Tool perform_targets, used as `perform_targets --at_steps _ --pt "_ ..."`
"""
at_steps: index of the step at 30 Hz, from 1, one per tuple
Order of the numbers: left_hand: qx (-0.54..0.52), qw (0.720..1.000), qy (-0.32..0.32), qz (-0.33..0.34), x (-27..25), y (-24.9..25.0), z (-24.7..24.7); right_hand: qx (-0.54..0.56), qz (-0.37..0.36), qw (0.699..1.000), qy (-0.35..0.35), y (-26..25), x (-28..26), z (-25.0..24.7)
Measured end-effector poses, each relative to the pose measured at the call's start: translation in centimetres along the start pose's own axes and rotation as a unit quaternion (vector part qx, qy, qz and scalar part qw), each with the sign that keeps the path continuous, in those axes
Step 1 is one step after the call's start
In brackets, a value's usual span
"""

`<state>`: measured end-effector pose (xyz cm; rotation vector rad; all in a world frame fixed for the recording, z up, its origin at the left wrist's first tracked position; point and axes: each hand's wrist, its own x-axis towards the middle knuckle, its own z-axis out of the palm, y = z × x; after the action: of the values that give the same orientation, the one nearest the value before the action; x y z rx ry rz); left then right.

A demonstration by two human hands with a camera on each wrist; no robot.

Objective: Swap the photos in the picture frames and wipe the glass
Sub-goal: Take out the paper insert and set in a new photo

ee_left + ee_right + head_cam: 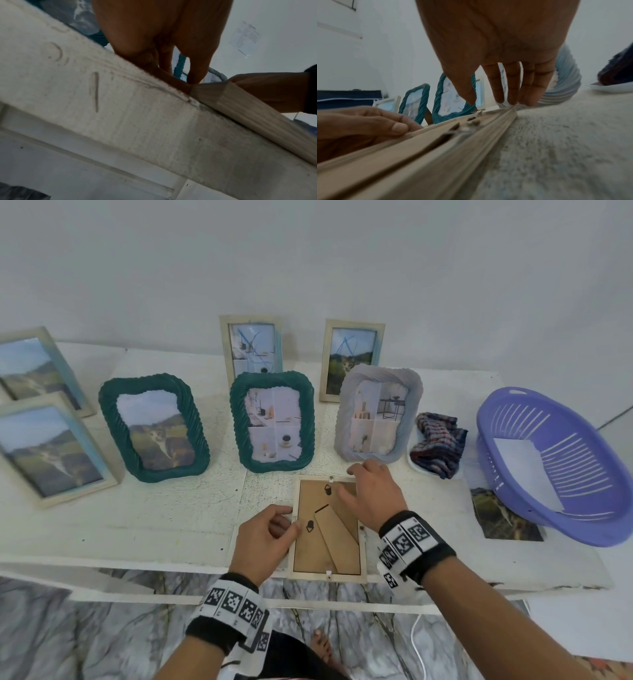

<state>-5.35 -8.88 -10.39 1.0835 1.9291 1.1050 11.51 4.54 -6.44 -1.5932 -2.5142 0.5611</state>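
Observation:
A light wooden picture frame (pixel 308 556) lies face down at the table's front edge, with its brown backing board and folded stand facing up. My left hand (pixel 274 525) grips the frame's left rim, its thumb lying on the backing beside a black clip. My right hand (pixel 368 491) reaches over the far right corner with straight fingers, whose tips touch the rim there. In the right wrist view the right hand's fingertips (pixel 510 100) meet the frame (pixel 419 155) at that corner. In the left wrist view the left hand's fingers (pixel 193 75) pinch the frame's edge (pixel 248 115).
Several framed photos stand behind, among them two green ones (pixel 154 426) (pixel 272 419) and a grey one (pixel 378 414). A checked cloth (pixel 438 443) lies on a white dish to the right. A purple basket (pixel 555 460) rests partly on a loose photo (pixel 503 518).

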Motion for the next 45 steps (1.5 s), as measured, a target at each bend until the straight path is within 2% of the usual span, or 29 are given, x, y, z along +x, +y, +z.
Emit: perform_targets --at_steps 3,7,13,19,23,25,29,31,34,38,45 --pt "-0.010 1.000 0.003 0.003 0.0 -0.1 0.1 -0.039 -0.001 0.998 -0.039 -0.7 1.4 0.4" --pt "-0.032 0.999 0.002 -0.001 0.1 -0.2 0.1 -0.045 0.010 0.998 -0.043 -1.2 2.2 0.8" --pt "-0.037 0.999 -0.012 0.007 0.3 -0.5 -0.1 -0.052 -0.047 0.995 -0.068 -0.2 3.5 -0.1" --pt "-0.042 0.999 -0.022 0.007 0.4 -0.6 -0.2 -0.030 -0.068 0.994 -0.082 0.5 4.1 -1.1" --pt "-0.046 0.999 -0.023 -0.005 0.5 -0.8 -0.1 0.012 -0.040 0.997 -0.064 0.7 3.7 -1.1" --pt "-0.048 0.999 -0.023 -0.011 0.6 -0.8 -0.1 0.022 -0.049 0.998 -0.028 0.8 2.7 -0.5" --pt "-0.053 0.998 -0.015 -0.017 0.6 -0.5 0.0 0.013 -0.109 0.990 0.085 0.5 -1.3 0.4" --pt "-0.057 0.998 -0.015 -0.020 0.6 -0.5 -0.1 0.018 -0.145 0.983 0.112 0.0 -4.2 0.4" --pt "-0.058 0.998 -0.021 -0.018 0.7 -0.7 -0.1 -0.004 -0.179 0.979 0.094 -0.6 -8.7 0.9" --pt "-0.061 0.998 -0.023 -0.017 0.7 -0.7 -0.1 -0.044 -0.189 0.978 0.077 -0.7 -12.2 3.0" --pt "-0.071 0.997 -0.027 -0.022 0.8 -0.9 -0.2 -0.068 -0.122 0.985 0.098 -2.0 -12.8 5.4"
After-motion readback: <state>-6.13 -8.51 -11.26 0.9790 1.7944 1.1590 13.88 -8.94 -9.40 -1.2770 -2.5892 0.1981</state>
